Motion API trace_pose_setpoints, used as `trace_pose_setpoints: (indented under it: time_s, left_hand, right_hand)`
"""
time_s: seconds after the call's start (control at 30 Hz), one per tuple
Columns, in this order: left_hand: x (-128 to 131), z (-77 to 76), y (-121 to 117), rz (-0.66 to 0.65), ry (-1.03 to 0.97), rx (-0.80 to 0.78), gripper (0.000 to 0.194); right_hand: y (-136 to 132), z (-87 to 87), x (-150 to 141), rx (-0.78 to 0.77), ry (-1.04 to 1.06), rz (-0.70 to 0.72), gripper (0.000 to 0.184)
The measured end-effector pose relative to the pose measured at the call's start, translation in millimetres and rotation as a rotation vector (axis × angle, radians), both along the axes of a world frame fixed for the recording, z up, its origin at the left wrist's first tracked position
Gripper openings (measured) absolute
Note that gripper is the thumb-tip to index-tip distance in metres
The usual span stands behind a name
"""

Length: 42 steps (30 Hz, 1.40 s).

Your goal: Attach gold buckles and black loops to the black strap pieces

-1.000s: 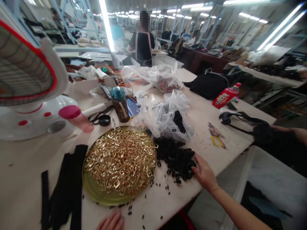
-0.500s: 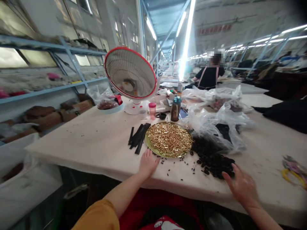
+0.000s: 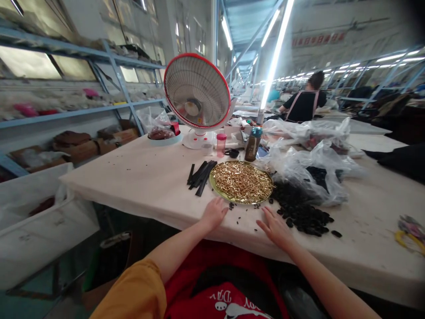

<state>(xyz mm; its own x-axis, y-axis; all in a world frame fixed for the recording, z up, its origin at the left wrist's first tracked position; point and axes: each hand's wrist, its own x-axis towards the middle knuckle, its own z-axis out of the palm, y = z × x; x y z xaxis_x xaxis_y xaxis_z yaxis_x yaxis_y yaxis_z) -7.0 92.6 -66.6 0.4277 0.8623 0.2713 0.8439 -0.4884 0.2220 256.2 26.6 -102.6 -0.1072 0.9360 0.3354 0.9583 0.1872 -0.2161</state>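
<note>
A round gold-rimmed tray point(image 3: 215, 188) full of small shiny gold-coloured metal pieces point(image 3: 242, 179) lies on the table. My left hand point(image 3: 214, 213) rests at its near left edge, open, fingers forward and thumb apart; nothing shows in it. My right hand point(image 3: 275, 225) lies low over the tabletop on the near right side, fingers spread and empty. Between the two hands small black bits point(image 3: 239, 218) are scattered. Just right of my right hand spreads a heap of flat black oval pieces point(image 3: 305, 215), partly under a clear plastic bag point(image 3: 299, 177).
Black strips point(image 3: 201, 177) lie left of the tray. Behind stand a red-rimmed fan point(image 3: 197, 91), a pink-lidded cup point(image 3: 221, 145) and a brown bottle point(image 3: 253, 146). Yellow-handled pliers point(image 3: 410, 237) lie far right on the cloth-covered table point(image 3: 133, 186). A person point(image 3: 303, 104) works farther back.
My right hand has moved left from the black heap to the front of the tray. My left hand stays by the tray's near left edge. The view has shifted a little.
</note>
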Motion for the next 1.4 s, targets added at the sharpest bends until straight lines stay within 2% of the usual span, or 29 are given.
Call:
trace_pose_setpoints:
  time_s: [0.07,0.17,0.27,0.37,0.47,0.53,0.6,0.67,0.77,0.83,0.97,1.03,1.07,1.13,1.2,1.23,1.33,1.37,1.4]
  left_hand:
    - [-12.7,4.1,24.1,0.063,0.003,0.012,0.044]
    - [-22.0,9.1,59.9,0.141,0.006,0.032,0.040]
    - [-18.8,8.4,72.4,0.180,0.008,0.058,0.035]
    - [-7.5,0.7,53.7,0.141,0.026,0.072,0.035]
    - [9.3,-8.1,18.3,0.072,0.042,0.067,0.038]
    - [20.3,-10.7,-2.3,-0.045,0.039,0.062,0.039]
    - [27.8,-10.3,-13.6,-0.167,0.005,0.068,0.039]
    - [31.8,-8.5,-14.7,-0.182,-0.051,0.081,0.039]
    - [38.3,-6.9,-7.4,-0.050,-0.103,0.085,0.038]
    - [46.5,-7.4,-5.7,-0.033,-0.126,0.068,0.036]
    - [61.5,-10.9,-12.1,-0.216,-0.175,-0.008,0.039]
    - [59.5,-11.3,-14.0,-0.245,-0.171,-0.035,0.040]
    - [55.9,-10.7,-14.4,-0.231,-0.167,-0.042,0.040]
    - [47.1,-8.1,-15.2,-0.203,-0.152,-0.050,0.040]
    - [43.2,-4.5,-17.1,-0.215,-0.110,-0.055,0.046]
    - [45.0,-2.7,-18.3,-0.238,-0.085,-0.060,0.050]
    - [66.2,1.9,-21.0,-0.299,-0.061,-0.084,0.054]
    - [76.6,3.3,-21.3,-0.305,-0.076,-0.084,0.053]
    - [87.2,4.5,-21.6,-0.309,-0.097,-0.078,0.052]
  right_hand:
    - [5.0,0.3,12.3,-0.003,-0.013,-0.047,0.068]
    - [14.8,5.8,14.4,-0.033,-0.024,-0.091,0.070]
    - [26.0,13.0,5.2,-0.068,-0.006,-0.153,0.072]
    - [27.1,17.6,-5.4,-0.088,0.019,-0.130,0.072]
    - [15.8,22.7,-13.5,-0.101,0.036,0.027,0.069]
    - [8.3,27.4,-16.5,-0.104,0.051,0.132,0.067]
    - [5.8,31.3,-17.7,-0.086,0.068,0.128,0.066]
    - [8.6,32.5,-18.7,-0.060,0.086,-0.012,0.065]
    - [16.1,29.3,-24.4,-0.070,0.099,-0.157,0.065]
    - [18.2,26.9,-32.5,-0.087,0.113,-0.126,0.064]
    - [10.7,30.9,-50.0,-0.103,0.233,0.115,0.051]
    - [0.8,37.2,-55.2,-0.076,0.371,0.209,0.047]
    - [-6.3,40.2,-57.2,-0.037,0.467,0.200,0.045]
    - [-25.2,43.7,-61.4,0.045,0.702,0.088,0.039]
    - [-48.3,40.6,-67.7,-0.011,0.994,-0.054,0.035]
    - [-59.4,36.0,-71.5,-0.142,1.169,-0.104,0.034]
    - [-77.8,12.8,-80.0,-0.795,1.761,-0.275,0.038]
    - [-77.0,4.5,-79.9,-0.902,1.947,-0.359,0.037]
    - [-73.2,-2.6,-78.1,-0.940,2.107,-0.391,0.033]
